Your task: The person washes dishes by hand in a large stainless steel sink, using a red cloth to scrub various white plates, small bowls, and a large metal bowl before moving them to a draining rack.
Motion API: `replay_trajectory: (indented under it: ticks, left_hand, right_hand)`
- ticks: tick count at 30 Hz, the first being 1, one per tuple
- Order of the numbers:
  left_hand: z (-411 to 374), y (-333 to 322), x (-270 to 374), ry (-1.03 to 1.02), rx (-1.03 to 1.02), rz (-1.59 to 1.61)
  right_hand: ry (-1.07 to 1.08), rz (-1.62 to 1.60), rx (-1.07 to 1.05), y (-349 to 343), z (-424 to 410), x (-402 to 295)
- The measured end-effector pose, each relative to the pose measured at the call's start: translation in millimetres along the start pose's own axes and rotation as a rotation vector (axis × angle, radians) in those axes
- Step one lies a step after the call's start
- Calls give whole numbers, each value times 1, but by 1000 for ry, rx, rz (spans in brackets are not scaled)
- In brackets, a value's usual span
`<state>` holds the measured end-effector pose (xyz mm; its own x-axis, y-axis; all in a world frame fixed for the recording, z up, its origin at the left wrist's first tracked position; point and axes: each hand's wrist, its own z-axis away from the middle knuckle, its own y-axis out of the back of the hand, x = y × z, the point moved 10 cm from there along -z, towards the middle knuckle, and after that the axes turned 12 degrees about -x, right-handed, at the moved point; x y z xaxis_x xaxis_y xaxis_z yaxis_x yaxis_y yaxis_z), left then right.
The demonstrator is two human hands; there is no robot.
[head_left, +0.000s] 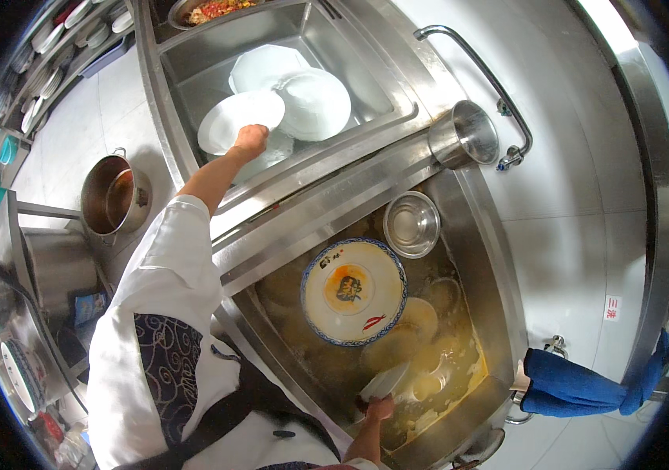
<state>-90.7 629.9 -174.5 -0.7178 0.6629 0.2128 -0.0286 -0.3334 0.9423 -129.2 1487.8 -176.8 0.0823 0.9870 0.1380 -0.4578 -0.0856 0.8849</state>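
My left hand [252, 143] grips the rim of a white oval plate [239, 120] over the upper stainless steel sink. Beneath and beside that plate lie a round white plate [316, 106] and an angular white plate [264, 67]. My right hand [378, 408] is low in the nearer sink, closed on a pale dish [386, 380] seen nearly edge-on in cloudy water. Farther up in this water sits a large blue-rimmed bowl [311, 294] with orange residue at its centre. A small steel bowl [411, 225] rests by the sink's far corner.
Between the sinks runs a steel divider [334, 197], with a steel pot [463, 135] tilted at its right end. A curved faucet [487, 70] reaches over from the wall. Blue cloth [575, 382] hangs at right. On the floor at left stands a deep pot [112, 194].
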Motion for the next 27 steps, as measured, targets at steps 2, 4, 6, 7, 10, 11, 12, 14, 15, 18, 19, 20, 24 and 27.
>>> replay_trajectory:
  ticks: [2, 4, 6, 7, 10, 11, 12, 14, 15, 18, 19, 20, 24, 27]
  left_hand:
    - [1, -14, -1, -42, -58, -16]
    - [-1, -34, -16, 20, -114, 11]
    - [0, -42, -25, 44, -170, 55]
    - [-1, -38, -15, 21, -204, 86]
    - [-9, -6, 19, -27, -118, 136]
    - [-5, 14, 22, -80, -58, 193]
    - [-3, 26, 50, -191, 11, 236]
    - [48, 62, 168, -528, 100, 439]
    - [79, 65, 216, -618, 46, 544]
    - [186, 13, 334, -838, -257, 726]
    - [214, -21, 358, -844, -338, 661]
    - [222, -103, 371, -859, -661, 1012]
    - [400, -206, 444, -269, -1325, 964]
    - [440, -252, 459, -28, -1452, 1210]
  right_hand:
    - [26, -43, -7, -3, 1, -3]
    - [26, -83, -33, -5, 4, -7]
    - [-13, -129, -79, -8, 2, -9]
    - [-68, -204, -130, -4, 9, -11]
    - [119, -213, 149, -9, 6, 11]
    - [18, -317, -29, 14, 9, -23]
    - [79, -415, -23, 29, 11, -27]
    - [-74, -222, 153, 41, 13, 0]
    - [-82, -275, 161, 38, 10, 9]
    - [21, -357, 165, 50, 14, -8]
    - [35, -433, 109, 63, 17, -21]
    - [174, -580, 191, 87, 26, -42]
    - [303, -659, 330, 75, 40, -39]
    - [443, -624, 336, 86, 59, -76]
